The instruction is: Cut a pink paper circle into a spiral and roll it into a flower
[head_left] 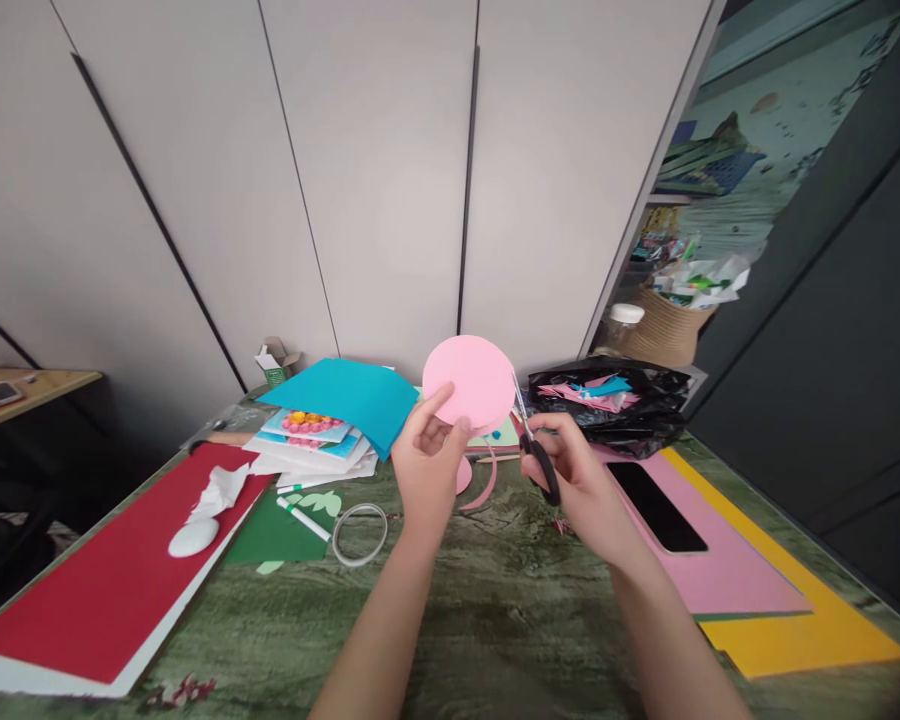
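My left hand pinches the lower left edge of a round pink paper disc and holds it upright above the table. My right hand grips black-handled scissors, whose blades meet the disc's right edge. A curled pink paper strip and a small pink offcut lie on the table just below the disc.
Left: a red sheet with a white lump and crumpled tissue, green paper, a marker, a tape ring, and a card stack under a blue sheet. Right: pink and yellow sheets, a black phone, and a black bag of scraps.
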`<state>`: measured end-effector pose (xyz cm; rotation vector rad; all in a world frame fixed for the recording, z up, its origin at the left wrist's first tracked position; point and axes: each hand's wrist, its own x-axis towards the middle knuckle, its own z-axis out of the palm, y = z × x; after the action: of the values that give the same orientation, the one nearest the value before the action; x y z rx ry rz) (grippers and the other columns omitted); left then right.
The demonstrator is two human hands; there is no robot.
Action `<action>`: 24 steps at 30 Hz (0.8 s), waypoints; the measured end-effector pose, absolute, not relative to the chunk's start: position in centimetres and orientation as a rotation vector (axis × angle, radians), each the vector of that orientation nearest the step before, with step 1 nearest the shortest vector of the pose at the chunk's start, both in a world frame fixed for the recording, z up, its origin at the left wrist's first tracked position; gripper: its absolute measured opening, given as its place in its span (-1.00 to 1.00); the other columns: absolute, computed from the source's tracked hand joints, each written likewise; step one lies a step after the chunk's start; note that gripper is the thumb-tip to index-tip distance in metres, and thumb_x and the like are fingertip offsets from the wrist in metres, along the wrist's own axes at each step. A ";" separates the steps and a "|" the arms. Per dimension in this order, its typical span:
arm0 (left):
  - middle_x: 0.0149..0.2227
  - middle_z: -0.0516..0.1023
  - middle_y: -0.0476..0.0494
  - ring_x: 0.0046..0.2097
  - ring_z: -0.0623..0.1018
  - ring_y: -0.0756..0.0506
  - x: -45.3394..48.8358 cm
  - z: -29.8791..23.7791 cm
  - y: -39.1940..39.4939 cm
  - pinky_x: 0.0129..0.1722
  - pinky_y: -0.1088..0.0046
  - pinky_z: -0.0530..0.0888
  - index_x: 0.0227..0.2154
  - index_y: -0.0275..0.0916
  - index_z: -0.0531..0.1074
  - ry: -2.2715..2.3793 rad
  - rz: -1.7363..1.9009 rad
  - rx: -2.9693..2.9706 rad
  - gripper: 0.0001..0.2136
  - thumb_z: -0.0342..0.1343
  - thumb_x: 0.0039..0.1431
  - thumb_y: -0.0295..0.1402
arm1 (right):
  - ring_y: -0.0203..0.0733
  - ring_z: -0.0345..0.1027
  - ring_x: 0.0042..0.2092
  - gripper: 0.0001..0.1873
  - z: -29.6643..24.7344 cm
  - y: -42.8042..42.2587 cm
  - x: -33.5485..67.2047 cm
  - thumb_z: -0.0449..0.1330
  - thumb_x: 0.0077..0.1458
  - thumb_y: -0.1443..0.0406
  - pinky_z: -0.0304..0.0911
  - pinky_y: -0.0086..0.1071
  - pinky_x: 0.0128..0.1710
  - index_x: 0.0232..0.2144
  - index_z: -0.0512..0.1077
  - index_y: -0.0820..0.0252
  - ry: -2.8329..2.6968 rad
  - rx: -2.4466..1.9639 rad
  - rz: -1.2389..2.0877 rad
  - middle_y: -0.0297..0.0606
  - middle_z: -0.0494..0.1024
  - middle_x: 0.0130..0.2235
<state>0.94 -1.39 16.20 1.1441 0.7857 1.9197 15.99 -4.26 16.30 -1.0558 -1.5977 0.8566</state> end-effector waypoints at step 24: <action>-0.01 0.44 -0.19 -0.09 0.46 -0.05 0.4 16.0 -1.0 -0.13 0.44 0.43 -0.03 -0.17 0.41 0.812 1.773 1.306 -0.63 0.12 0.04 -0.43 | -0.32 0.13 -0.41 -0.73 16.4 -3.9 16.0 0.11 0.11 0.15 0.07 -0.45 -0.42 -0.16 0.15 0.02 -1.589 -0.981 0.858 -0.44 0.27 -0.45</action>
<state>0.43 -1.01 16.04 1.3060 0.8121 1.7732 15.99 -3.85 16.45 -0.9807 -1.5891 0.8584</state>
